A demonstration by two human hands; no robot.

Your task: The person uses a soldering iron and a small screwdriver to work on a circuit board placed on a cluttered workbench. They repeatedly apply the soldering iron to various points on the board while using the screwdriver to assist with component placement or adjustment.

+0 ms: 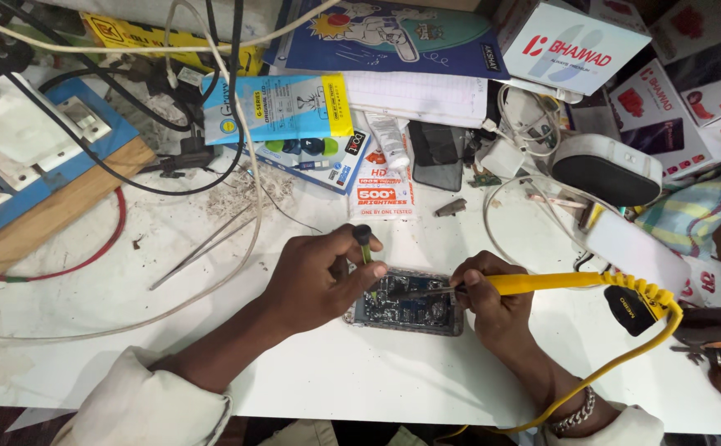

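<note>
One opened phone [407,309], its back off and its dark innards showing, lies flat on the white desk [360,380] between the two hands. The left hand [315,281] rests at the phone's left edge, thumb and forefinger pinched around one thin tool with a dark cap [364,246], held nearly upright with its tip down on the board. The right hand [493,301] is closed around one yellow-handled soldering iron [542,283], gripped like a pen; its dark tip lies across the phone's middle, pointing left. One yellow coiled cord [649,310] runs from the iron's handle toward the right and curls back under the right wrist, which wears one metal chain bracelet [573,413].

Above the left hand, one pair of metal tweezers [203,246] lies slantwise on the desk, apart from the phone. Further back sit one dark phone [436,154] lying flat, one white tube [389,140], and several flat printed packets, of which at least three can be counted. At the left stands one blue-and-white socket board [14,165] with black cables [129,169] plugged in, and one red wire [96,248] loops below it. One white-and-black oval device [604,169] sits at the right.
</note>
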